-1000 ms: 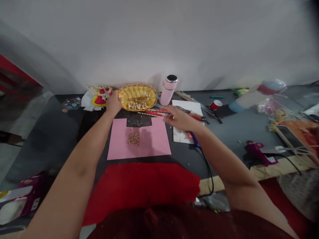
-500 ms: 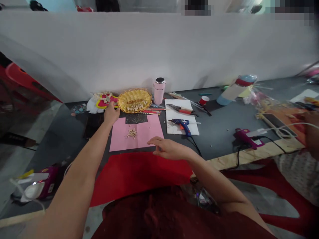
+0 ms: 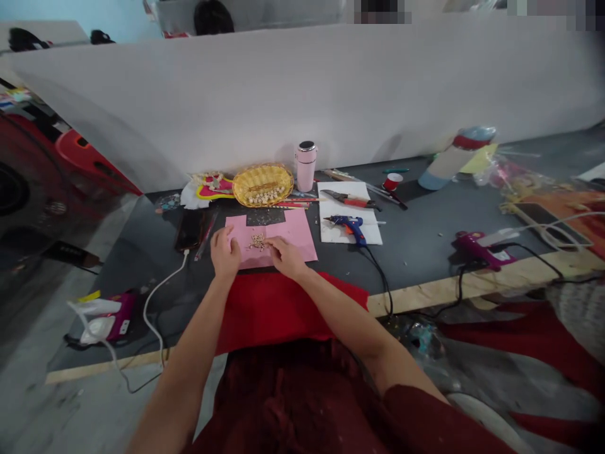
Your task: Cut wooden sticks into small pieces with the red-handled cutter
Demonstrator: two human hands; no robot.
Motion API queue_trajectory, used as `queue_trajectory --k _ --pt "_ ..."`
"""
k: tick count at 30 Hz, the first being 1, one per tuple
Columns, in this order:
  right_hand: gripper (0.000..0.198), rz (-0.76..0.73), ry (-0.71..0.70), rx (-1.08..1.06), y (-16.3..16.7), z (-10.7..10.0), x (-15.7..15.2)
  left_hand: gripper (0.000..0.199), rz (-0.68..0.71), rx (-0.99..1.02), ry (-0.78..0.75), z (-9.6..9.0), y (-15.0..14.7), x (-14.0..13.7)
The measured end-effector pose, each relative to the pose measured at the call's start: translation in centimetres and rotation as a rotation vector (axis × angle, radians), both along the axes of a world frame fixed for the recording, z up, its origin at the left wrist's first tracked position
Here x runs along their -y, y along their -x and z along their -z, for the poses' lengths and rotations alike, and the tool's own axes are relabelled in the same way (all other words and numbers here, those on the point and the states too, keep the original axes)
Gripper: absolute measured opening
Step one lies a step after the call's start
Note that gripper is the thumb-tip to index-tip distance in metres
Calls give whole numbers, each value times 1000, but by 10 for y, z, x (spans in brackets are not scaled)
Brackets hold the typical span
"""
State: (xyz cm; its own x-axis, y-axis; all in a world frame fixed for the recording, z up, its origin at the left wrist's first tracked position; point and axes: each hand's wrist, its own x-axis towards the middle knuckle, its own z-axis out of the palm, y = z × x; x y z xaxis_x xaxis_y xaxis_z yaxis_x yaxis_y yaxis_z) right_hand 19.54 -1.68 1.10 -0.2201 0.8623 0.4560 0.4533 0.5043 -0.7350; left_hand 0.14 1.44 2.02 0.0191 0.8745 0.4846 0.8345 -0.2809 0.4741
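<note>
A small pile of pale beige bits [image 3: 258,241] lies on a pink sheet of paper [image 3: 302,236] in front of me. My left hand [image 3: 225,252] rests at the sheet's left edge, thumb and fingers apart, with nothing seen in it. My right hand [image 3: 286,257] is at the right side of the pile, its thumb and forefinger pinched together at the bits. Whatever lies between those fingertips is too small to make out. Behind the sheet stands a yellow wicker basket [image 3: 246,189] with several pale pieces inside.
A pink flask [image 3: 305,169] stands beside the basket. To the right, pliers [image 3: 347,200] and a blue glue gun [image 3: 348,227] lie on a white board [image 3: 331,234]. A phone [image 3: 190,228] with a white cable is at left. Purple boxes [image 3: 123,314] sit at both sides.
My left hand has come back from the basket's left side to the pink sheet. My right hand has moved left to the pile, its fingers now pinched. The view has shifted.
</note>
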Motion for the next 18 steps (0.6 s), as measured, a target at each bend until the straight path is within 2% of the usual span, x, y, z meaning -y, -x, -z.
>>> queue_trajectory --k 3,7,14,18 --pt "27 -9 -42 -62 -3 18 -5 33 14 -6 -106 16 3 0" --pt "21 92 -70 -160 -11 23 -10 32 34 16 -189 28 5 -7" --pt "18 101 23 -208 -10 24 -16 33 80 -88 -73 30 4 -9" --pt "18 93 36 -211 -12 27 -19 32 164 -294 61 26 -3 -5"
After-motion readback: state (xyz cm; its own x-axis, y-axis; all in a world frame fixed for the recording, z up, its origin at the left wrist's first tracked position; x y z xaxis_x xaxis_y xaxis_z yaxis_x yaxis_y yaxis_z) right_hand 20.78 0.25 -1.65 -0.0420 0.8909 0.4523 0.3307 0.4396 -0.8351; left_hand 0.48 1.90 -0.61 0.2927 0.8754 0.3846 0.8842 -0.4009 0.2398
